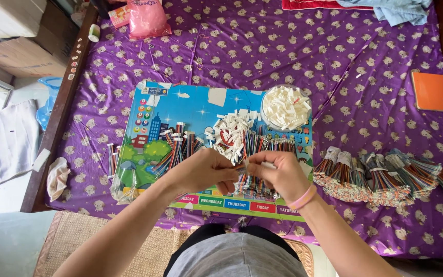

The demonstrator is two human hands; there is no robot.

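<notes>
My left hand (203, 171) and my right hand (278, 173) meet over a colourful picture board (190, 105) lying on a purple patterned sheet. Both pinch the same small bundle of coloured wires (243, 166), and the right fingers also touch a small white connector piece (267, 164) at its end. More loose wire bundles (178, 149) lie on the board to the left. A heap of white connectors (230, 134) sits just beyond my hands. My right wrist wears a pink band.
A clear bowl of white connectors (286, 107) stands at the board's far right. Several tied wire bunches (385, 177) lie right of the board. An orange notebook (434, 91), a pink bag (147, 19) and a tape roll (94, 33) lie further off. The wooden bed edge (57, 118) runs along the left.
</notes>
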